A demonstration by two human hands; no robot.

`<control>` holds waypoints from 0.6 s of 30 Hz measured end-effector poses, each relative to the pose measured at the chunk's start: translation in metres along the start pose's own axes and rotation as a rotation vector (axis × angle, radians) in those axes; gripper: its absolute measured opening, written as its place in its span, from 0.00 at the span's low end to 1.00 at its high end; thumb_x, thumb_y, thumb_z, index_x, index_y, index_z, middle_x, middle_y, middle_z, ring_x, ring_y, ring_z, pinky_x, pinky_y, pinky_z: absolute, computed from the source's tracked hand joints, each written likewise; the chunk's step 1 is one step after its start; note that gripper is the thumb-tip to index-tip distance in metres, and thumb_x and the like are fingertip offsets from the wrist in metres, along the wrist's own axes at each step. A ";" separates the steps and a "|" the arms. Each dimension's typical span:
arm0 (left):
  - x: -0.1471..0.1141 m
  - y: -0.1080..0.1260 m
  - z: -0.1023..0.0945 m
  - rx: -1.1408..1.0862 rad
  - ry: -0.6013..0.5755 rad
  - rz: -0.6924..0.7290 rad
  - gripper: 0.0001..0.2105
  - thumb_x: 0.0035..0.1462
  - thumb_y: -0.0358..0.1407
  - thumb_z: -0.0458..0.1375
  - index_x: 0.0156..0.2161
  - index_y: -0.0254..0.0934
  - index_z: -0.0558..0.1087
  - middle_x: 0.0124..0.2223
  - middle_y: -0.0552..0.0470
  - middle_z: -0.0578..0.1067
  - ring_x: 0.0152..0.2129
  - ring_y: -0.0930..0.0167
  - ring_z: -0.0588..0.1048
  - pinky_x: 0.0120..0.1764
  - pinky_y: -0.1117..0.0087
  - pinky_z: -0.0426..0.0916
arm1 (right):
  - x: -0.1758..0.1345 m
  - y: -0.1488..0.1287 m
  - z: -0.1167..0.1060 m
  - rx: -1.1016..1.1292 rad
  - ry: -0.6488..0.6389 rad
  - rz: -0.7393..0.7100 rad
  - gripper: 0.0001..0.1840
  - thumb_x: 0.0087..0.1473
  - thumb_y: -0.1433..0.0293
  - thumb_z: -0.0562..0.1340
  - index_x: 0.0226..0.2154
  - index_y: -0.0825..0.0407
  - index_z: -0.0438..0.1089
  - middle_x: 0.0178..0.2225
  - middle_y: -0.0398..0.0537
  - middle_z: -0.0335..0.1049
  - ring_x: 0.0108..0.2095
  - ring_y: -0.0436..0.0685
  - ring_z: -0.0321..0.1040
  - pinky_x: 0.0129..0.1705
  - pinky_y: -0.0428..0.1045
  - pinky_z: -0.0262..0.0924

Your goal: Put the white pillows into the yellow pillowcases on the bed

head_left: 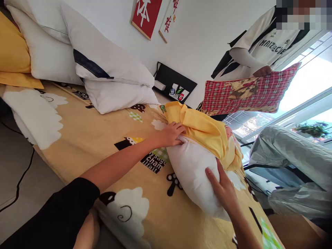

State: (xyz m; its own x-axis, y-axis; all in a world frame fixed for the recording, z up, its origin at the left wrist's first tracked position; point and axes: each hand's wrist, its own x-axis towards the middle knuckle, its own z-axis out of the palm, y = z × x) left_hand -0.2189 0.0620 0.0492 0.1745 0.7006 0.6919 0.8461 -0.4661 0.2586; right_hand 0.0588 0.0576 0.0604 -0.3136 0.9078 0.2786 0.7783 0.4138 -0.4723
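Patterned blanket [103, 135] beneath white pillow [193, 173] partly inside yellow pillowcase [204, 130]

Left sleeve [57, 211]: plain black cloth, wide, hem near the elbow
Left forearm [124, 162]: bare
Left hand [169, 135]: bare, ungloved
Right forearm [243, 224]: bare
Right hand [225, 190]: bare, ungloved

Centre: white pillow [192, 176]. Open lane, 7 o'clock: flat blanket [173, 224]. Open strip, 10 o'clock: same blanket, up to stacked white pillows [109, 62]. Obstacles: left forearm [124, 162], 9 o'clock; right forearm [241, 218], 5 o'clock; bunched yellow cover [204, 129], 1 o'clock; plastic-covered furniture [287, 152], 3 o'clock.
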 end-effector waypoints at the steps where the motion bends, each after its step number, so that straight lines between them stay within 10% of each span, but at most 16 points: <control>1: 0.004 0.005 0.002 0.079 -0.020 -0.010 0.14 0.55 0.37 0.59 0.44 0.32 0.68 0.47 0.42 0.69 0.44 0.60 0.66 0.47 0.58 0.63 | 0.000 0.001 0.001 0.003 0.009 0.001 0.45 0.51 0.41 0.50 0.63 0.48 0.53 0.60 0.54 0.61 0.59 0.65 0.59 0.55 0.60 0.58; 11: 0.033 0.046 0.032 0.269 0.006 -0.046 0.10 0.62 0.29 0.46 0.38 0.35 0.70 0.37 0.46 0.73 0.36 0.64 0.69 0.35 0.64 0.62 | -0.037 -0.003 0.008 -0.193 0.332 -0.047 0.44 0.55 0.45 0.49 0.66 0.51 0.44 0.53 0.63 0.63 0.48 0.70 0.66 0.41 0.60 0.64; 18: 0.048 0.081 0.026 0.210 0.063 0.016 0.09 0.58 0.25 0.47 0.36 0.36 0.68 0.33 0.49 0.72 0.32 0.67 0.70 0.29 0.68 0.60 | -0.029 -0.002 0.003 -0.502 0.098 -0.156 0.32 0.60 0.51 0.47 0.62 0.46 0.55 0.44 0.58 0.65 0.34 0.62 0.69 0.28 0.52 0.61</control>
State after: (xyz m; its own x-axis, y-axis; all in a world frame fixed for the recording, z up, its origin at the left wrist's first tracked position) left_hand -0.1286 0.0716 0.0855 0.1621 0.6557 0.7374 0.9310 -0.3494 0.1059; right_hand 0.0650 0.0306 0.0502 -0.4126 0.8178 0.4013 0.8986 0.4376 0.0322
